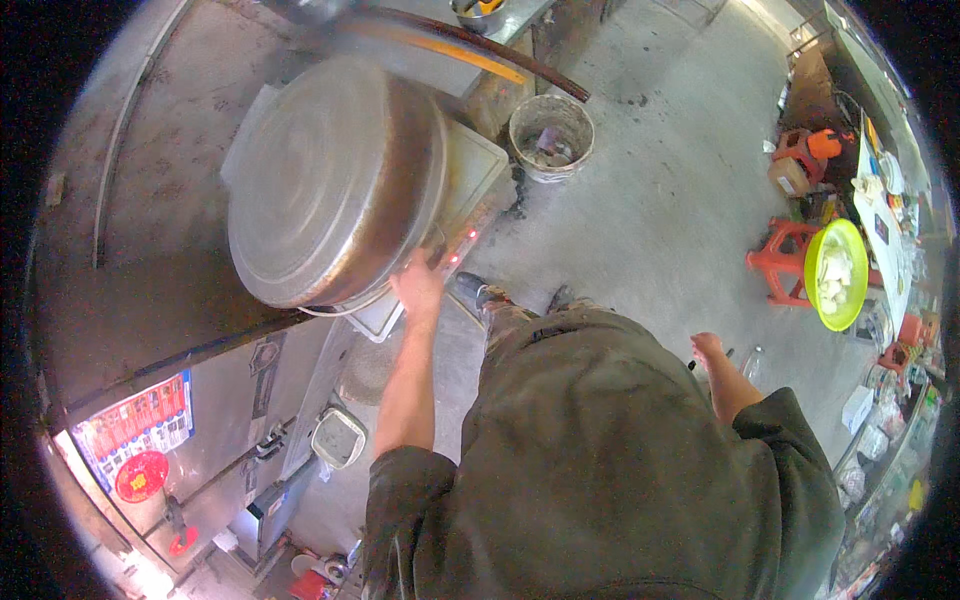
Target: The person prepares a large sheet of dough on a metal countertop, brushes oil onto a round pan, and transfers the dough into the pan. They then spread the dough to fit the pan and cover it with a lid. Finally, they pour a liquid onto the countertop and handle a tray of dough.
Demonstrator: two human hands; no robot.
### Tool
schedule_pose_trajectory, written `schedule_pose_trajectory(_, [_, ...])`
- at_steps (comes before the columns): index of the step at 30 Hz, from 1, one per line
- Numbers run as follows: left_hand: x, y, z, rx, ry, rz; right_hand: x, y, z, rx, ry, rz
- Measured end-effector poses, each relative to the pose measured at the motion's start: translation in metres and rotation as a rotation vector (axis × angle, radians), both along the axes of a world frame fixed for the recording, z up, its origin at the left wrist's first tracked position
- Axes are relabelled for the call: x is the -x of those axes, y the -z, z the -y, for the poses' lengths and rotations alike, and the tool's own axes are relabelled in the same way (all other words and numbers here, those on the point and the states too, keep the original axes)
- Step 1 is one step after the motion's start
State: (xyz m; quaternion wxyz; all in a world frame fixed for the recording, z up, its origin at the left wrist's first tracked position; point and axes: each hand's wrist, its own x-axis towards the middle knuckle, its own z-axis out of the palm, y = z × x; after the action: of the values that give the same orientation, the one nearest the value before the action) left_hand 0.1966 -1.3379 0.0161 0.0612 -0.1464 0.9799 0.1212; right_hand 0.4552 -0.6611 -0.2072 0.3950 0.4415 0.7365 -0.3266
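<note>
In front of me to the left, a large round metal cover with a brown-stained side stands over a metal cooking appliance. Two small red lights glow on the appliance's front edge. My left hand reaches to this edge, just below the cover's rim; its fingertips are partly hidden, and whether they grip anything is unclear. Out to my right side, above the floor, hangs my right hand with curled fingers. Small dark shapes show close beside it, but I cannot tell whether it holds them.
A dirty bucket stands on the floor beyond the appliance. To the right, a yellow-green basin with pale food rests by a red plastic stool. A cluttered table lies behind it. A square container sits at lower left.
</note>
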Motion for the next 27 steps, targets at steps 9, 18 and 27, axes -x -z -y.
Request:
schedule_pose_trajectory(9, [-0.004,0.035,-0.015,-0.192,0.022,0.107,-0.019,-0.012,0.027,0.029,0.204,0.001])
schedule_pose_trajectory(18, [-0.016,-0.101,0.002,-0.434,0.158,0.147,-0.022,-0.001,0.048,0.148,0.427,-0.009])
schedule_pose_trajectory(27, [0.110,-0.117,-0.085,-0.377,0.590,0.253,-0.117,0.042,-0.033,-0.094,-0.120,-0.235])
